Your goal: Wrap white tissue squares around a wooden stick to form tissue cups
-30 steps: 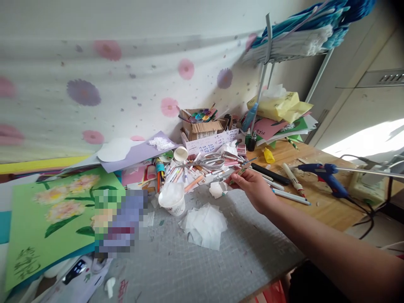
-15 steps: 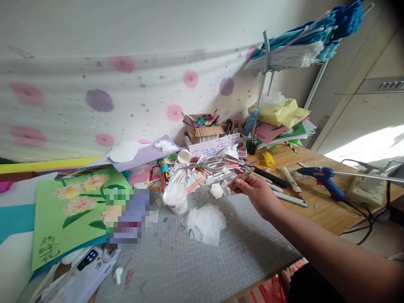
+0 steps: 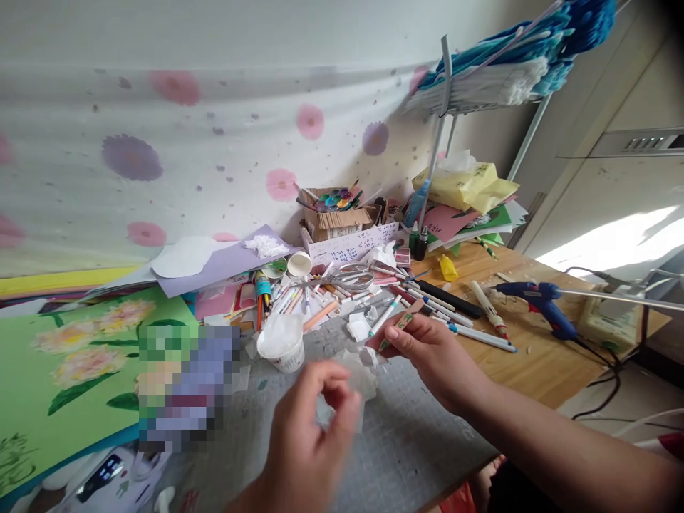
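My right hand (image 3: 435,360) is closed on a flat wooden craft stick (image 3: 409,317) with green marks on it. A small whitish bit is by the stick's lower end; I cannot tell whether it is stuck there. Nearer to me, my left hand (image 3: 320,427) is slightly blurred, its fingers bent and a gap between thumb and forefinger, with nothing visible in it. Just beyond it lies a pile of thin white paper squares (image 3: 363,381), partly covered by both hands. A white paper cup (image 3: 281,349) with white material inside stands left of the pile.
Loose pens and markers (image 3: 342,288) and scissors (image 3: 350,276) lie behind the grey cutting mat (image 3: 417,442). A blue glue gun (image 3: 539,299) with a trailing cord is at right. A green flower picture (image 3: 96,349) and a phone (image 3: 101,477) are at left.
My left hand has come into view from below, up to the paper squares. My right hand, still holding the craft stick, is a little lower, and the view has shifted slightly.
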